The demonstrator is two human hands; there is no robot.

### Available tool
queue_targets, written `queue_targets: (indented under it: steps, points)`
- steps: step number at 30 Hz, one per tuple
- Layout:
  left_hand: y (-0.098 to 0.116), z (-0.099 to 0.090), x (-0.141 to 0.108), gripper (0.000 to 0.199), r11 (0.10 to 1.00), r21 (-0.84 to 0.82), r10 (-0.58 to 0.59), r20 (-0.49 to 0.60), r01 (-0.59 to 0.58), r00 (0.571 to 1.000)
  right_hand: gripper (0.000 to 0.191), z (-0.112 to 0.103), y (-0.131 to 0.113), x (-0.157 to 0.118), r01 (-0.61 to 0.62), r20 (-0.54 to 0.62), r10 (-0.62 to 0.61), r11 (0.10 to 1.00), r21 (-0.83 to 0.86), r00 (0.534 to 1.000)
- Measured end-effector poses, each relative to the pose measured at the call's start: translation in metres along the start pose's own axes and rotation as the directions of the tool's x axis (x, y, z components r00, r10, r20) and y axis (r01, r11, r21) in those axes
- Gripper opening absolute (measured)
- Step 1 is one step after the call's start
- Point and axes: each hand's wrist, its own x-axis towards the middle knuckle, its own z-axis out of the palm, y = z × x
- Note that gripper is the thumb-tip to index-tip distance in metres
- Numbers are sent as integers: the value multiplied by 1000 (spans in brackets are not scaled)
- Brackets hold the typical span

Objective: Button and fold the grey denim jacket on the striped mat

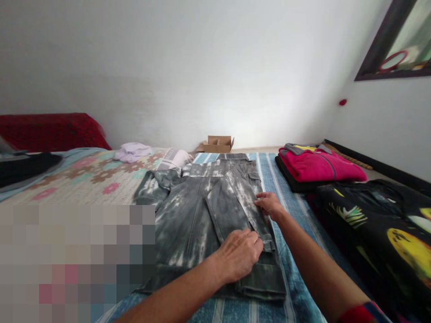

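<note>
Soft, fairly even daylight-like light fills the room, its source unclear. The plain white wall (215, 72) glows palest from 12 toward 1 o'clock and greys toward 10. Shadows are faint, without hard glare; the black printed garment (380, 224) at 4 o'clock sinks into deep shade. The wide view stretches things near the edges. The dark red patterned cloth (54, 132) at 9 looks smeared, fine detail is soft, and coarse pixel blocks hide the area around 8.

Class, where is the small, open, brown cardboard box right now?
In the head view, the brown cardboard box sits at the far centre, against the white wall, just beyond the grey-and-white tie-dyed jacket.
</note>
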Motion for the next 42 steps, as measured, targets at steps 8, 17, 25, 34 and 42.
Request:
queue_targets:
  steps: [8, 17, 25, 34, 42]
  points:
    - [5, 15, -10, 12, 991, -134, -29, 16, 31, 999, 36, -3, 4, 3, 61, -4, -62, 991, -121, 998]
    - [-18, 15, -5, 22, 920, -325, -266, -108, 219, 958, 32, -5, 5, 6, 139, 4, -152, 893, -427, 988]
    - [-109, 42, 38, 53, 776, -251, -616, -108, 578, 780, 14, 26, -28, 7, 292, 38, -400, 599, -745, 916]
    - [-142, 82, 57, 79, 727, -277, -655, -2, 629, 756, 33, 100, -55, 77, 628, 427, -519, 308, -714, 740]
    - [-140, 95, 55, 88, 683, -334, -685, 14, 650, 728, 59, 104, -19, 119, 489, 332, -460, 279, -826, 823]
